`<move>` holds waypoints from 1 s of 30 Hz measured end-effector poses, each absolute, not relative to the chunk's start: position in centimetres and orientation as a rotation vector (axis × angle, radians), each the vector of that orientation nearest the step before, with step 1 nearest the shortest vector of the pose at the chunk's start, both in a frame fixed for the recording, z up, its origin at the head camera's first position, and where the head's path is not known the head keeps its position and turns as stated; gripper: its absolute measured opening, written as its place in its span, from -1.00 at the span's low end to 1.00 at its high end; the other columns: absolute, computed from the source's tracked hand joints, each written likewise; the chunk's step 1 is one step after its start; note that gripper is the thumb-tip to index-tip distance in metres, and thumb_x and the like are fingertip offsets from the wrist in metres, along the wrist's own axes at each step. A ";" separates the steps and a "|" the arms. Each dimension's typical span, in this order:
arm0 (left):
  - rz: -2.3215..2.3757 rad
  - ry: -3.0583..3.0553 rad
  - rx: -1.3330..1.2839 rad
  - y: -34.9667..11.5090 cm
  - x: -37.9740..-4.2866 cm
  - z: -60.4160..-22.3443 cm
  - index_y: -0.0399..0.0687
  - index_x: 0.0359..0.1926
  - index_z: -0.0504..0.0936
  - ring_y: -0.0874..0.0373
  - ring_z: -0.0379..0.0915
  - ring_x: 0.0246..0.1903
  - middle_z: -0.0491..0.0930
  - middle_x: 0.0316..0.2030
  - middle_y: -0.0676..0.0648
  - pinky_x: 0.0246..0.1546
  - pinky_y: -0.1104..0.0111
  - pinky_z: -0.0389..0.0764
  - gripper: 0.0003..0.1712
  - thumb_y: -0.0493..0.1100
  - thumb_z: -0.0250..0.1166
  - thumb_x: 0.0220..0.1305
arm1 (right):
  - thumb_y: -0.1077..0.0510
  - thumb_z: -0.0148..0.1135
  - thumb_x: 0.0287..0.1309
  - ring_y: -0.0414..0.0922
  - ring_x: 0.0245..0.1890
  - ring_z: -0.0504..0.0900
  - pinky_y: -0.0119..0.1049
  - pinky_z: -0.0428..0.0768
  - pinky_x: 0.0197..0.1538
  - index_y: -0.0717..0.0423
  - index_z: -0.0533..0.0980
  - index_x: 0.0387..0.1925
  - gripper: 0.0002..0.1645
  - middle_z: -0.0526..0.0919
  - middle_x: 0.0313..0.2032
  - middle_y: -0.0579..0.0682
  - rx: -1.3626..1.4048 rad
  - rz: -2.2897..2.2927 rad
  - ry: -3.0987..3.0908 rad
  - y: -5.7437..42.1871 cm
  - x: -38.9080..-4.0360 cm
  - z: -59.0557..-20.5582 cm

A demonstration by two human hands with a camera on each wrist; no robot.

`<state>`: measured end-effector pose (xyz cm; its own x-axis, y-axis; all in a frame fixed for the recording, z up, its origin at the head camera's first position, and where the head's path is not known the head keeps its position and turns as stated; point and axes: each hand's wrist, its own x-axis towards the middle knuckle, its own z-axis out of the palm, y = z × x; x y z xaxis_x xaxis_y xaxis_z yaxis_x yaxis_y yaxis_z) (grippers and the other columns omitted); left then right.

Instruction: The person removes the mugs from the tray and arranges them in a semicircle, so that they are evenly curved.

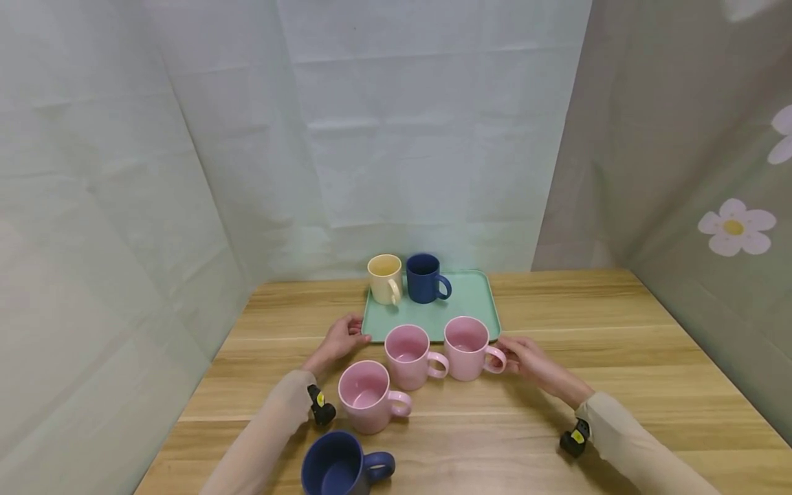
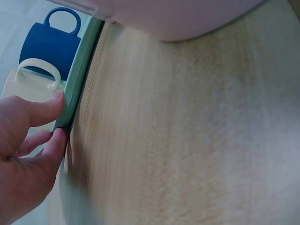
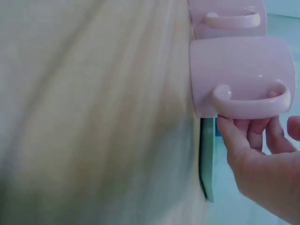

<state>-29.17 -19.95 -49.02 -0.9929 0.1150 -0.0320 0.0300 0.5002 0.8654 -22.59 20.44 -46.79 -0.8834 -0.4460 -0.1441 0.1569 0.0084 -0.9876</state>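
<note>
My left hand [image 1: 343, 337] pinches the near left corner of a mint-green tray [image 1: 470, 302], thumb on the rim [image 2: 77, 89] and fingertips beneath. A cream mug [image 1: 385, 278] and a blue mug [image 1: 423, 278] stand upright on the tray near its back. Close in front of the tray, two pink mugs [image 1: 407, 357] [image 1: 466, 347] stand side by side on the table, handles to the right. My right hand [image 1: 522, 357] is at the tray's near right corner, its loosely bent fingertips right at the handle of the right-hand pink mug [image 3: 241, 75], not wrapped round it.
A third pink mug [image 1: 365, 395] stands nearer, beside my left wrist. Another blue mug [image 1: 334, 464] is at the bottom of the head view, partly cut off. The wooden table [image 1: 619, 344] is bounded by hanging cloth [image 1: 408, 137] behind and at both sides.
</note>
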 end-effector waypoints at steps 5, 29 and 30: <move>1.512 2.661 0.135 -20.0 -29.1 -48.8 -0.46 0.17 0.38 -0.23 0.47 0.08 0.50 0.07 -0.42 0.18 0.07 0.55 -0.44 -0.39 0.31 0.15 | 0.08 -0.14 0.46 -0.31 -0.28 0.55 -0.46 0.65 -0.16 0.16 0.54 -0.20 -0.66 0.57 -0.34 -0.17 -0.251 -1.869 1.995 20.3 -23.6 -45.8; 1.547 2.655 0.110 -19.7 -29.1 -49.1 -0.48 0.14 0.39 -0.19 0.51 0.01 0.55 0.00 -0.41 0.09 0.13 0.61 -0.44 -0.40 0.35 0.11 | 0.18 -0.16 0.46 -0.15 -0.17 0.57 0.05 0.54 0.22 0.56 0.28 0.15 -0.52 0.53 -0.27 -0.13 -0.390 -1.816 2.180 18.6 -30.8 -43.1; 1.552 2.658 0.106 -19.7 -29.1 -49.1 -0.48 0.13 0.40 -0.19 0.51 0.01 0.55 0.00 -0.41 0.10 0.13 0.60 -0.44 -0.40 0.35 0.11 | 0.18 -0.16 0.46 -0.14 -0.17 0.57 0.08 0.53 0.23 0.55 0.28 0.14 -0.53 0.53 -0.27 -0.12 -0.394 -1.815 2.186 18.4 -31.1 -43.2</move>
